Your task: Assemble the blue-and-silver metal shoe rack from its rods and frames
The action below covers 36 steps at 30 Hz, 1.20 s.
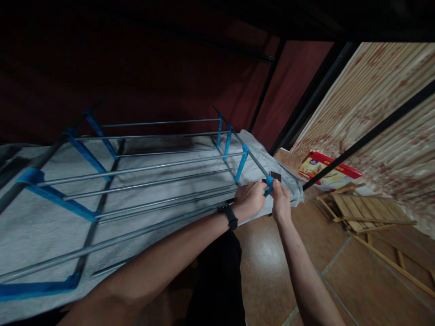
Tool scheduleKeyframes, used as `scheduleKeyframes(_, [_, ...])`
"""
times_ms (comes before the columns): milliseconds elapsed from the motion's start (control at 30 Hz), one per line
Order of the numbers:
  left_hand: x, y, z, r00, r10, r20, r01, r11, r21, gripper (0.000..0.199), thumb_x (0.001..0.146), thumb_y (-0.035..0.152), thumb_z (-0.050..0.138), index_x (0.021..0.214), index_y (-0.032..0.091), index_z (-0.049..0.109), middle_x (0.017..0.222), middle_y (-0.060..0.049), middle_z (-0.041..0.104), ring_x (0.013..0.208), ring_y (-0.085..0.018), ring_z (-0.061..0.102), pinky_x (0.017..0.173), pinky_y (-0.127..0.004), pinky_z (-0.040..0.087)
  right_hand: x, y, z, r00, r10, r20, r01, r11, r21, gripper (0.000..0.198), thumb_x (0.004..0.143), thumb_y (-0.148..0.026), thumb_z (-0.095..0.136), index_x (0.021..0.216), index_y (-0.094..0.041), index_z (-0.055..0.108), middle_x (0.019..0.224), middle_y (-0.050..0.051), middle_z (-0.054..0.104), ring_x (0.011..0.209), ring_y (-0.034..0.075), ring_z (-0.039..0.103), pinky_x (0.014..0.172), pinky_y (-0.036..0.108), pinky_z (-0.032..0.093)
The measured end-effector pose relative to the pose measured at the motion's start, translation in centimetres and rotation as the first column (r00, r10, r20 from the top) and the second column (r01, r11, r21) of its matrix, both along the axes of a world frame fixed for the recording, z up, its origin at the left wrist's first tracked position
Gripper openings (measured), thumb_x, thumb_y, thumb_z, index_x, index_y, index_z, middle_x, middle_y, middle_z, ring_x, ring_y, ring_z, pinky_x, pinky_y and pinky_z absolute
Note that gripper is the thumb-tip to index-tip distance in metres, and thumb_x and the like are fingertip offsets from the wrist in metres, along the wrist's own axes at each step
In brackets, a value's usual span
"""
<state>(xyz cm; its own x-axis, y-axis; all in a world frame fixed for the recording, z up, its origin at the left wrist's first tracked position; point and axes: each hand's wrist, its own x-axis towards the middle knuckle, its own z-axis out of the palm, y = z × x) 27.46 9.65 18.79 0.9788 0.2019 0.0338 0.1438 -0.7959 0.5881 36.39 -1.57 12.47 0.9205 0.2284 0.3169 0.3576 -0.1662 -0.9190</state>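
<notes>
Got both hands on the rack's point(142, 172) blue corner connector point(269, 182): left hand point(249, 199) fingers wrapped round it, right hand point(280, 199) fingers pinching it, grey cover point(41, 226) underneath.

Tiled floor point(272, 253) — red box point(328, 170), wooden slats point(367, 210)

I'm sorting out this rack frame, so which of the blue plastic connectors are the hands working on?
The blue connector at the rack's near right corner, pinched between left hand and right hand. The other blue connectors sit untouched farther along the rail.
</notes>
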Motion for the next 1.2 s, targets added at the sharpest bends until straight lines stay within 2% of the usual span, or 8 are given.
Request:
scheduleKeyframes(300, [0.1, 0.1, -1.1, 0.998, 0.024, 0.055, -0.025, 0.999, 0.027, 0.034, 0.094, 0.022, 0.043, 0.119, 0.028, 0.065, 0.109, -0.004, 0.072, 0.104, -0.022, 0.064, 0.082, -0.031, 0.046, -0.6, 1.2, -0.7, 0.992, -0.084, -0.090, 0.097, 0.984, 0.151, 0.058, 0.087, -0.066, 0.048, 0.090, -0.012, 0.070, 0.076, 0.004, 0.065, 0.070, 0.017, 0.055, 0.070, 0.032, 0.045])
scheduleKeyframes(433, [0.2, 0.0, -1.4, 0.998, 0.025, 0.062, -0.028, 0.999, 0.044, 0.033, 0.093, 0.021, 0.044, 0.117, 0.028, 0.066, 0.107, -0.005, 0.072, 0.099, -0.023, 0.066, 0.079, -0.032, 0.047, -0.8, 1.3, -0.6, 0.994, -0.108, -0.020, 0.109, 0.991, 0.073, 0.065, 0.089, -0.068, 0.041, 0.096, -0.011, 0.071, 0.084, 0.008, 0.069, 0.078, 0.020, 0.059, 0.072, 0.032, 0.044])
scheduleKeyframes(600, [-0.2, 0.1, -0.5, 1.000, 0.031, 0.000, -0.031, 0.999, 0.024, 0.032, 0.094, 0.023, 0.043, 0.115, 0.029, 0.067, 0.108, -0.005, 0.073, 0.100, -0.023, 0.066, 0.079, -0.032, 0.047, -1.2, 1.2, -0.4, 0.994, -0.111, 0.019, 0.112, 0.994, -0.009, 0.066, 0.089, -0.069, 0.038, 0.095, -0.012, 0.071, 0.085, 0.010, 0.071, 0.081, 0.022, 0.061, 0.073, 0.032, 0.045])
scheduleKeyframes(800, [-0.6, 0.0, 0.2, 1.000, 0.016, -0.011, -0.016, 0.999, 0.039, 0.031, 0.091, 0.016, 0.043, 0.106, 0.024, 0.069, 0.101, -0.008, 0.074, 0.092, -0.024, 0.069, 0.075, -0.032, 0.048, -1.3, 1.5, -0.5, 0.991, -0.130, 0.015, 0.130, 0.992, -0.002, 0.065, 0.088, -0.069, 0.039, 0.094, -0.013, 0.072, 0.084, 0.010, 0.072, 0.082, 0.023, 0.063, 0.073, 0.033, 0.046])
scheduleKeyframes(1000, [-0.8, 0.3, -0.6, 0.999, -0.017, 0.051, 0.013, 0.997, 0.071, 0.032, 0.092, 0.016, 0.043, 0.112, 0.024, 0.066, 0.104, -0.009, 0.073, 0.096, -0.024, 0.069, 0.079, -0.033, 0.050, -1.2, 1.4, -0.8, 0.994, -0.107, -0.024, 0.108, 0.993, 0.042, 0.061, 0.087, -0.067, 0.043, 0.095, -0.014, 0.073, 0.086, 0.008, 0.072, 0.084, 0.023, 0.064, 0.077, 0.034, 0.048])
scheduleKeyframes(1100, [-0.9, 0.4, -0.8, 0.995, -0.079, 0.063, 0.074, 0.994, 0.086, 0.029, 0.092, 0.019, 0.045, 0.113, 0.024, 0.065, 0.103, -0.008, 0.072, 0.095, -0.024, 0.069, 0.078, -0.033, 0.051, -1.2, 1.3, -0.9, 0.997, -0.075, -0.027, 0.077, 0.995, 0.070, 0.060, 0.087, -0.066, 0.045, 0.099, -0.014, 0.072, 0.093, 0.008, 0.073, 0.090, 0.023, 0.065, 0.081, 0.034, 0.049])
scheduleKeyframes(1200, [-1.5, 0.6, -0.1, 0.992, -0.096, 0.078, 0.086, 0.989, 0.124, 0.026, 0.094, 0.027, 0.047, 0.114, 0.020, 0.064, 0.107, -0.011, 0.069, 0.097, -0.025, 0.067, 0.081, -0.035, 0.051, -1.4, 1.3, -0.9, 0.997, -0.069, -0.031, 0.072, 0.991, 0.117, 0.061, 0.087, -0.065, 0.044, 0.104, -0.012, 0.071, 0.103, 0.010, 0.073, 0.097, 0.024, 0.064, 0.085, 0.036, 0.049])
